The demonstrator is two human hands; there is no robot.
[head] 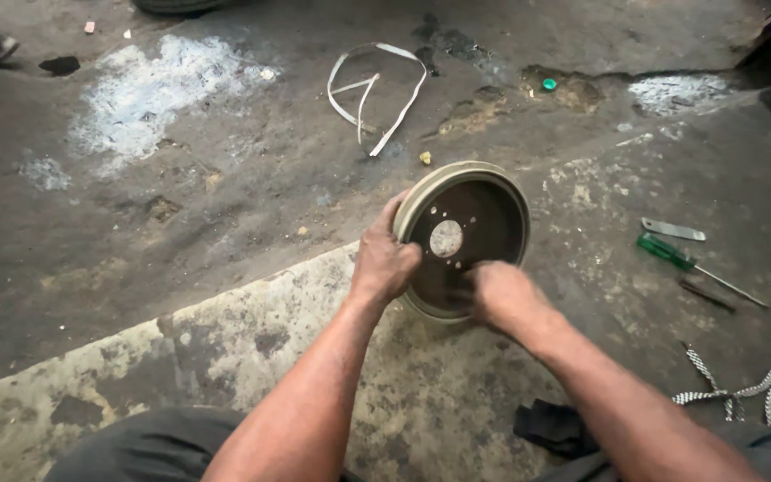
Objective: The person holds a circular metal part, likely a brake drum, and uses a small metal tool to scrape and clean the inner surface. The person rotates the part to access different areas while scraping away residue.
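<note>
A round metal brake drum point(484, 207), pale on its rim and dark and rusty inside, stands tilted on the concrete ledge point(225, 348) with its open side towards me. My left hand point(384, 261) grips its left rim. My right hand point(503, 293) is blurred and lies inside the lower part of the drum, fingers against the dark inner surface; I cannot tell whether it holds anything. Several small holes and a pale centre hole show in the drum's face.
A green-handled screwdriver point(671, 254), a flat metal blade point(673, 231) and a thin dark rod point(705, 295) lie to the right. A checked strap point(760, 386) and a black rag point(553, 427) lie near my right arm. A white band point(375, 89) lies on the stained floor beyond.
</note>
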